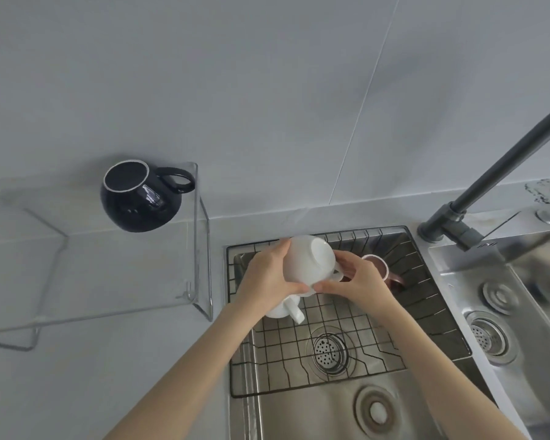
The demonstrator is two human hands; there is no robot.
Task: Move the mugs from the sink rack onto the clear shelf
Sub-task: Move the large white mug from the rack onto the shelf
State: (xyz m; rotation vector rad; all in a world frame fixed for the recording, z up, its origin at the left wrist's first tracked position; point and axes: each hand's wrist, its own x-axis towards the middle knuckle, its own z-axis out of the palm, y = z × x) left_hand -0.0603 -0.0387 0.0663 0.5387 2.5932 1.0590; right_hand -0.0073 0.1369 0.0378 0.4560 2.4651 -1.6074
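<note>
A white mug [310, 262] is held upside down above the black wire sink rack [346, 325], base facing me. My left hand [267, 274] grips its left side and my right hand [359, 277] holds its handle side. A second white mug [286, 308] lies on the rack below, partly hidden by my left wrist. A pinkish-brown mug [380, 268] lies on its side on the rack behind my right hand. A black mug [137, 196] stands upside down at the far right corner of the clear shelf [108, 281].
The rack sits in a steel sink [315, 414] with a round drain [329, 350]. A dark faucet [489, 173] rises at the right, beside a second basin [505, 312]. A grey wall stands behind the grey counter.
</note>
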